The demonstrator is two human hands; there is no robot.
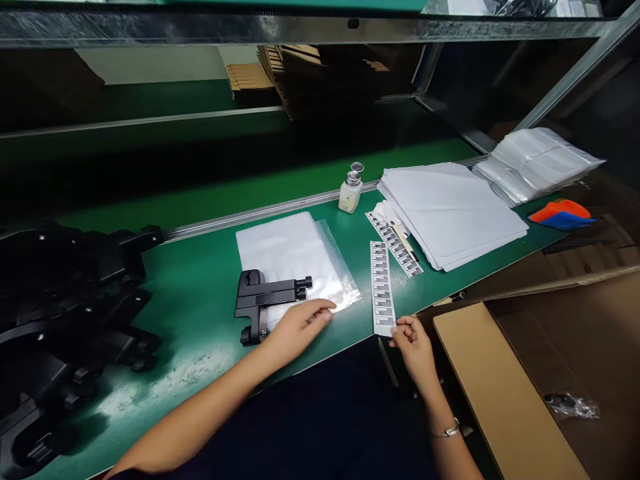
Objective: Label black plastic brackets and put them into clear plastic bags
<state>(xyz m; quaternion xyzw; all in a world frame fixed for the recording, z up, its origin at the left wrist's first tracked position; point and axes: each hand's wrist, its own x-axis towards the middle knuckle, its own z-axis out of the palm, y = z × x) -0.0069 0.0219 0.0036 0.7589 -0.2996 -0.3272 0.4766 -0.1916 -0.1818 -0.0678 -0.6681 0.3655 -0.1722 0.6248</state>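
My left hand (300, 325) lies flat on the near edge of a clear plastic bag (295, 257) on the green table, fingers stretched out. A black plastic bracket part (263, 300) lies on the bag just left of that hand. My right hand (413, 340) pinches the near end of a long white strip of printed labels (381, 283) at the table's front edge.
A second label strip (395, 243) and a small pump bottle (351, 189) lie further back. A stack of white sheets (450, 213) sits at right, bagged items (535, 163) behind it. Black parts (60, 313) pile at left. An open cardboard box (500, 387) stands at lower right.
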